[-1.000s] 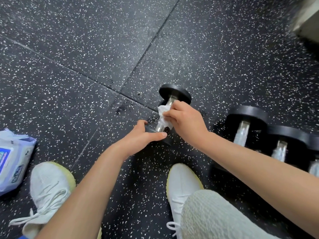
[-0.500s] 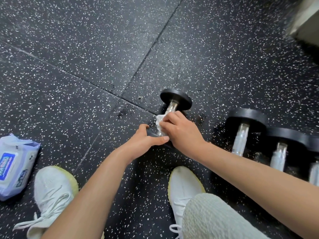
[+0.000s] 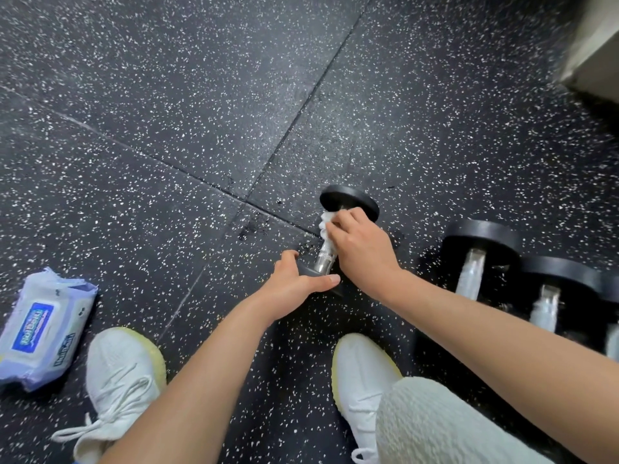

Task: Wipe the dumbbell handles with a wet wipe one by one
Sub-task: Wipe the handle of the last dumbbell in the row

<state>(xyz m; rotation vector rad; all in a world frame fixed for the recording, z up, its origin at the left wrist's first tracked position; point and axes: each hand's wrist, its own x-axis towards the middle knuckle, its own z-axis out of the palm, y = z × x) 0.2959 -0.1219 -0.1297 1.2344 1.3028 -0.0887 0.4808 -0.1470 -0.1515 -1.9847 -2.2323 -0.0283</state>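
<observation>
Your right hand (image 3: pixel 363 254) clutches the wet wipe (image 3: pixel 325 226) around the handle of the dumbbell (image 3: pixel 348 200), on the floor near centre. Your left hand (image 3: pixel 294 283) grips its near head. The wipes pack (image 3: pixel 43 326) lies at 8 o'clock.

Matt black dumbbell (image 3: pixel 348 200) heads, shiny knurled metal handle (image 3: pixel 325 259), crumpled cloth-like wipe (image 3: pixel 326 226), rough speckled rubber floor (image 3: pixel 167 112)

Black white-speckled floor (image 3: pixel 167 95); black-ended chrome dumbbell (image 3: pixel 348 204); white wipe (image 3: pixel 326 229); white shoes (image 3: pixel 124 373).
</observation>
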